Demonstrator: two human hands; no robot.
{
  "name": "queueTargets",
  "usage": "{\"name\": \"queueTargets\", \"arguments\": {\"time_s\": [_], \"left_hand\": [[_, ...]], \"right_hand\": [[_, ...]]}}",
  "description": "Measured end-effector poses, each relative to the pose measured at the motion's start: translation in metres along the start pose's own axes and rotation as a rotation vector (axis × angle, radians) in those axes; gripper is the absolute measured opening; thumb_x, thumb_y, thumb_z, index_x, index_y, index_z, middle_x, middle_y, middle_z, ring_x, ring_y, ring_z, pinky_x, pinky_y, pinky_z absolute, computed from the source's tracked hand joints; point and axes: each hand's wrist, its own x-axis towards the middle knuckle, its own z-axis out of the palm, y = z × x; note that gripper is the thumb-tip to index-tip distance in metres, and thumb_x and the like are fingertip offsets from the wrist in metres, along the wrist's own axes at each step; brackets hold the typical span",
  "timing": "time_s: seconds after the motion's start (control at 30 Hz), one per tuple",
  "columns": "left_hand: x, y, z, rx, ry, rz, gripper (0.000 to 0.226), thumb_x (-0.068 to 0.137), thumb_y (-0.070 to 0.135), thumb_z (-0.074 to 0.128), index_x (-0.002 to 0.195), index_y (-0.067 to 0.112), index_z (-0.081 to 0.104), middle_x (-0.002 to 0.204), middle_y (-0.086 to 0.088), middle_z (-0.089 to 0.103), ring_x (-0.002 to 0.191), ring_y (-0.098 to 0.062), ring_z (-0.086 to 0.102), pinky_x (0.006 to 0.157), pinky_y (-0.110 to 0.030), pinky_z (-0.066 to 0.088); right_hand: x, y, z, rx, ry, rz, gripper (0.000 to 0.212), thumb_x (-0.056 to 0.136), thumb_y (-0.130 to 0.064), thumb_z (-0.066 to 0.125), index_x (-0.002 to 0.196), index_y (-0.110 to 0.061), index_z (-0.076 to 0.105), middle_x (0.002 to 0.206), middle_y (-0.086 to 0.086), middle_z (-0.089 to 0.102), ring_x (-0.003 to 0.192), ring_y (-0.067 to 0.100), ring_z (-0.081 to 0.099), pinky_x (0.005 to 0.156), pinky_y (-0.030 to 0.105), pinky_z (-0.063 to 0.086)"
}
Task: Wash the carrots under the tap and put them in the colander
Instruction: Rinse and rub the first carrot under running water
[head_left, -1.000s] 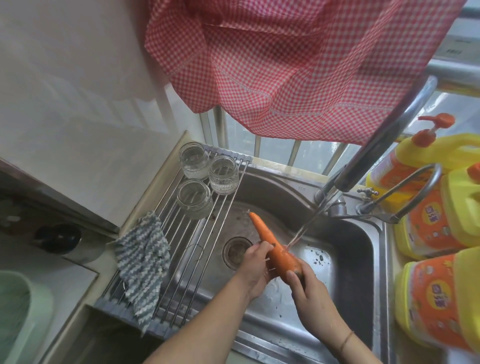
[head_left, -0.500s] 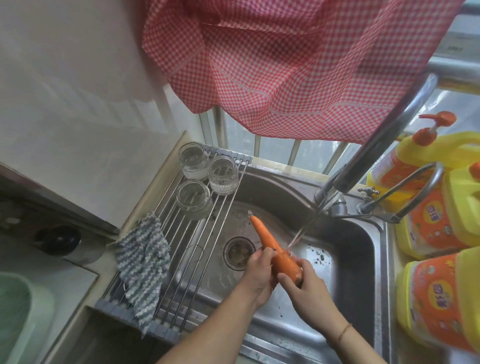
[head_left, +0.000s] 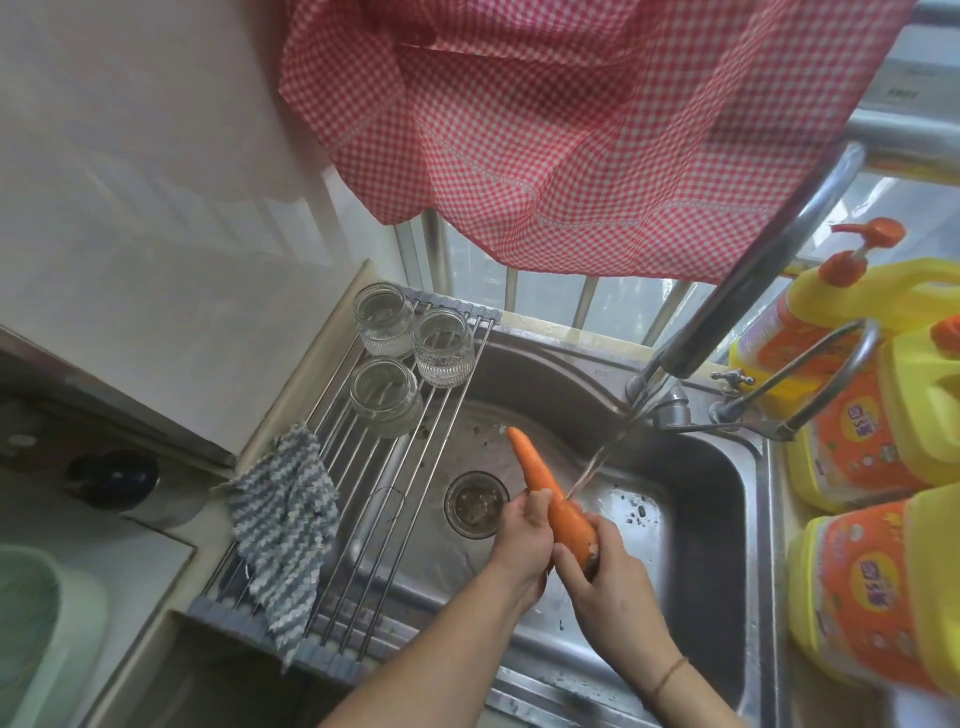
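Holding one carrot (head_left: 550, 496) over the steel sink (head_left: 691, 499), both hands wrapped round its thick end; left hand (head_left: 524, 545) curls on the near side, right hand (head_left: 613, 587) grips from the other; thin stream from the tap (head_left: 753, 275) hits the middle; tip points toward the drying rack (head_left: 395, 499) with three glasses (head_left: 410, 358).

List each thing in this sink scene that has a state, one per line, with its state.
Tap: running.
Carrot: held in the stream, tip pointing away.
Left hand: gripping the carrot.
Right hand: gripping its thick end.
Three glass jars: on the rack.
Striped cloth: draped over the rack.
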Motion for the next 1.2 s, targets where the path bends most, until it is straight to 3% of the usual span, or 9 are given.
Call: {"name": "queueTargets", "arguments": {"time_s": [0.13, 0.2, 0.3, 0.5, 0.73, 0.83, 0.9, 1.1, 1.2], "left_hand": [[-0.004, 0.006, -0.004, -0.147, -0.09, -0.066, 0.031, 0.104, 0.023, 0.038, 0.112, -0.001, 0.056, 0.091, -0.015, 0.071, 0.081, -0.022, 0.071, 0.07, -0.033, 0.059], [-0.005, 0.007, -0.006, -0.195, -0.111, -0.078, 0.039, 0.099, 0.02, 0.041, 0.122, -0.01, 0.053, 0.104, -0.022, 0.068, 0.097, -0.029, 0.067, 0.083, -0.039, 0.057], [-0.006, 0.009, -0.006, -0.195, -0.122, -0.085, 0.05, 0.086, 0.015, 0.049, 0.128, -0.012, 0.048, 0.112, -0.025, 0.065, 0.102, -0.031, 0.064, 0.09, -0.044, 0.054], [-0.007, 0.007, -0.005, -0.107, -0.218, 0.016, 0.019, 0.098, 0.003, 0.04, 0.109, 0.003, 0.056, 0.093, -0.013, 0.067, 0.085, -0.024, 0.066, 0.079, -0.04, 0.055], [-0.007, 0.005, -0.002, 0.074, -0.15, 0.074, 0.021, 0.102, 0.008, 0.039, 0.095, 0.007, 0.058, 0.086, -0.01, 0.065, 0.073, -0.016, 0.066, 0.064, -0.028, 0.055], [-0.007, 0.001, 0.0, 0.112, -0.084, 0.097, 0.024, 0.104, 0.019, 0.042, 0.092, 0.007, 0.059, 0.083, -0.009, 0.066, 0.072, -0.016, 0.067, 0.066, -0.028, 0.055], [-0.008, 0.001, 0.001, 0.125, -0.048, 0.109, 0.027, 0.104, 0.024, 0.043, 0.092, 0.006, 0.058, 0.079, -0.006, 0.068, 0.07, -0.014, 0.067, 0.067, -0.028, 0.055], [-0.014, 0.01, -0.003, -0.086, -0.115, 0.005, 0.03, 0.106, 0.03, 0.039, 0.106, 0.007, 0.058, 0.084, -0.006, 0.071, 0.074, -0.014, 0.07, 0.063, -0.029, 0.056], [-0.015, 0.012, -0.005, -0.165, -0.17, -0.035, 0.023, 0.103, 0.018, 0.038, 0.105, 0.007, 0.057, 0.091, -0.012, 0.066, 0.08, -0.018, 0.067, 0.066, -0.031, 0.056]], "right_hand": [[0.002, 0.003, -0.003, 0.046, 0.016, 0.023, 0.041, 0.092, -0.036, 0.06, 0.13, -0.033, 0.045, 0.077, -0.01, 0.065, 0.061, 0.005, 0.06, 0.052, 0.014, 0.04], [0.003, 0.003, -0.005, 0.046, 0.012, 0.005, 0.042, 0.091, -0.035, 0.061, 0.131, -0.034, 0.044, 0.074, -0.008, 0.065, 0.058, 0.006, 0.059, 0.05, 0.015, 0.04], [0.003, 0.003, -0.008, 0.045, 0.003, -0.024, 0.039, 0.091, -0.03, 0.062, 0.126, -0.033, 0.046, 0.071, -0.006, 0.065, 0.061, 0.004, 0.06, 0.051, 0.019, 0.044], [-0.004, 0.01, -0.01, 0.042, 0.012, -0.061, 0.041, 0.09, -0.03, 0.063, 0.125, -0.038, 0.045, 0.069, -0.003, 0.066, 0.061, 0.007, 0.06, 0.053, 0.021, 0.045], [-0.008, 0.013, -0.005, 0.039, 0.044, -0.028, 0.034, 0.089, -0.031, 0.065, 0.118, -0.035, 0.049, 0.062, -0.003, 0.063, 0.055, 0.004, 0.058, 0.048, 0.018, 0.04], [-0.007, 0.011, -0.001, 0.019, 0.062, -0.032, 0.029, 0.088, -0.033, 0.065, 0.108, -0.042, 0.046, 0.062, -0.003, 0.062, 0.054, 0.009, 0.057, 0.052, 0.026, 0.044], [-0.007, 0.009, 0.001, 0.017, 0.061, -0.03, 0.028, 0.088, -0.035, 0.065, 0.106, -0.043, 0.045, 0.063, -0.004, 0.062, 0.056, 0.008, 0.057, 0.053, 0.024, 0.044], [-0.003, 0.009, 0.001, 0.107, 0.066, -0.009, 0.039, 0.089, -0.032, 0.064, 0.126, -0.032, 0.052, 0.083, -0.011, 0.067, 0.067, -0.001, 0.06, 0.059, 0.016, 0.043], [-0.002, 0.008, -0.003, 0.103, 0.049, -0.028, 0.042, 0.09, -0.029, 0.064, 0.129, -0.034, 0.05, 0.075, -0.006, 0.067, 0.058, 0.002, 0.058, 0.052, 0.015, 0.041]]}}
